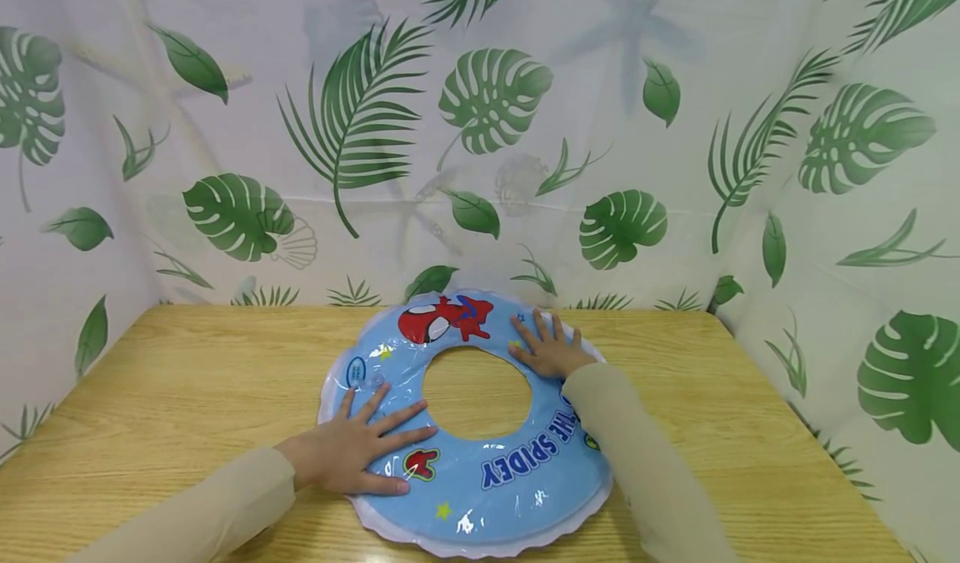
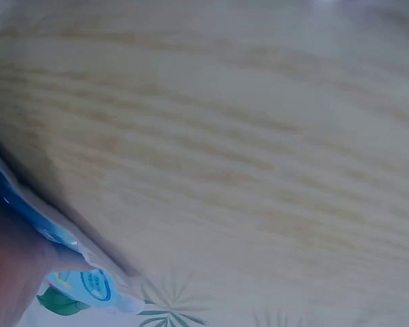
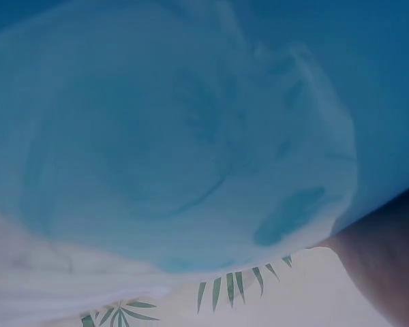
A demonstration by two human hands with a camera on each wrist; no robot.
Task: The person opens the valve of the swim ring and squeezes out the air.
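Observation:
An inflated blue swim ring (image 1: 517, 509) with a white wavy edge lies on the wooden table, printed with a red cartoon figure, stars and "THE SPIDEY" lettering. My left hand (image 1: 352, 448) rests on the ring's left side, fingers spread and straight. On its upper right side lies my right hand (image 1: 549, 348), palm down with fingers spread. In the left wrist view, part of the left hand (image 2: 17, 272) shows beside the ring's edge (image 2: 99, 286). The right wrist view is mostly filled by the blurred blue ring (image 3: 157, 136), with a dark bit of the hand (image 3: 388, 252) at the right.
The wooden table (image 1: 225, 371) extends to both sides of the ring. A white cloth with green leaf prints (image 1: 525, 238) hangs behind the table and along both sides.

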